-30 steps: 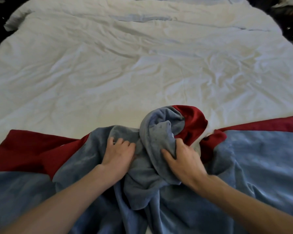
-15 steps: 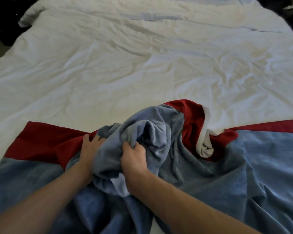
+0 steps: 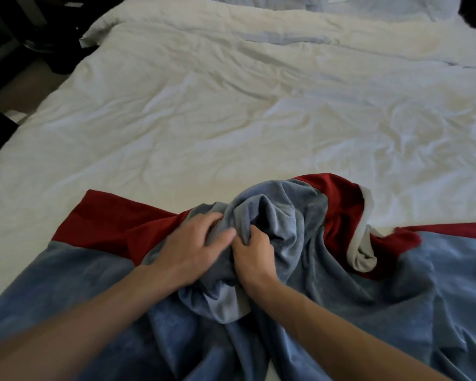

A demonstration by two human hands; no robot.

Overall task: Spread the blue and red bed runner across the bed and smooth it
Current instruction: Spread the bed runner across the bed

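Observation:
The blue and red bed runner (image 3: 396, 284) lies across the near end of the bed (image 3: 231, 111), its red band on the far side. Its middle is bunched into a raised knot of blue folds, with a strip of pale lining showing to the right. My left hand (image 3: 193, 251) lies on the left side of that bunch, fingers curled into the blue fabric. My right hand (image 3: 254, 255) grips a fold of the bunch right beside it. The runner's left and right parts lie flatter on the white duvet.
The white duvet is wrinkled and covers the bed up to the pillows (image 3: 341, 6) at the far end. Dark floor and furniture (image 3: 17, 50) lie beyond the bed's left edge.
My right hand has shifted left from the right side of the bunch to beside my left hand. The bunch has been pulled open somewhat, showing more red band and pale lining.

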